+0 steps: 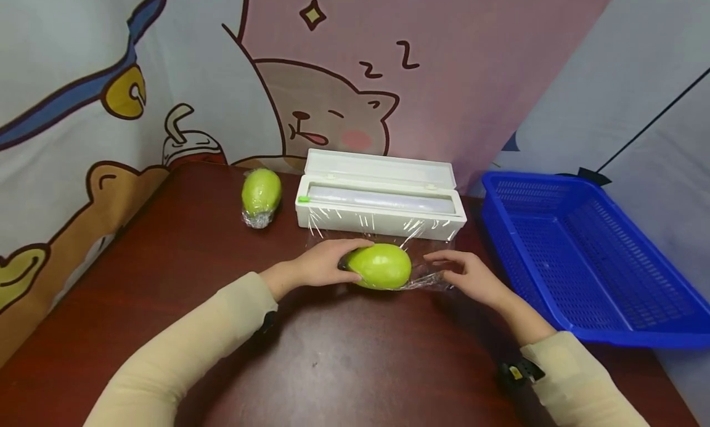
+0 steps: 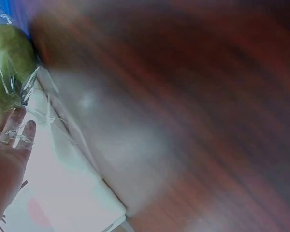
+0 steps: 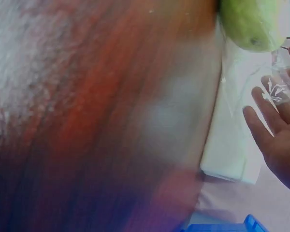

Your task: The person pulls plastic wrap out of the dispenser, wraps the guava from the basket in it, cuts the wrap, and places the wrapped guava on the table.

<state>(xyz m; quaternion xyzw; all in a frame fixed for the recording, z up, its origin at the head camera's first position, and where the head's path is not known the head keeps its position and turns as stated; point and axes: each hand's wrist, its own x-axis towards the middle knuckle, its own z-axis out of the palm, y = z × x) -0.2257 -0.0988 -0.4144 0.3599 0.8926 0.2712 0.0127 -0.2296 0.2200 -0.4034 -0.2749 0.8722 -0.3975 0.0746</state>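
Note:
In the head view, a green oval fruit [image 1: 383, 266] lies on its side on a sheet of clear cling film [image 1: 431, 278]. My left hand [image 1: 322, 264] grips the fruit's left end between thumb and fingers. To its right, my right hand [image 1: 471, 276] is apart from the fruit, with loosely bent fingers touching the film's edge. In the right wrist view, that hand's fingers [image 3: 265, 111] look fairly straight, with shiny film over them. Behind the fruit stands a white cling film dispenser box [image 1: 383, 220], lid up, a roll inside; film runs down its front.
Another green fruit [image 1: 261, 193], wrapped in film bunched at its lower end, stands left of the box. A blue plastic basket [image 1: 535, 273] occupies the right side. The dark red-brown table [image 1: 327, 365] meets a printed cloth backdrop [image 1: 444, 106] behind.

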